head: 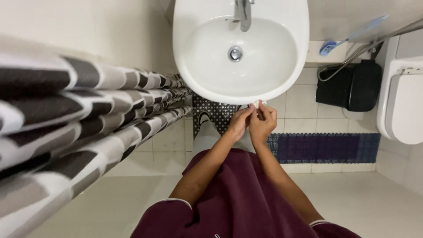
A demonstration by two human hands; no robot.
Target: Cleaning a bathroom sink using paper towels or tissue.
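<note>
My left hand (239, 123) and my right hand (263, 121) meet just below the front rim of a white washbasin (291, 75). Between their fingertips they pinch a small white object (258, 104), too small to identify. The basin has a metal tap (243, 12) at the back and a chrome drain (235, 53) in the middle. Both forearms reach up from a maroon garment.
A black-and-white patterned shower curtain (66, 123) fills the left. A white toilet (403, 105) stands at the right, a black bin (350, 86) beside it, with a hose and a blue brush (328, 46) behind. A purple mat (324, 147) lies on the tiled floor.
</note>
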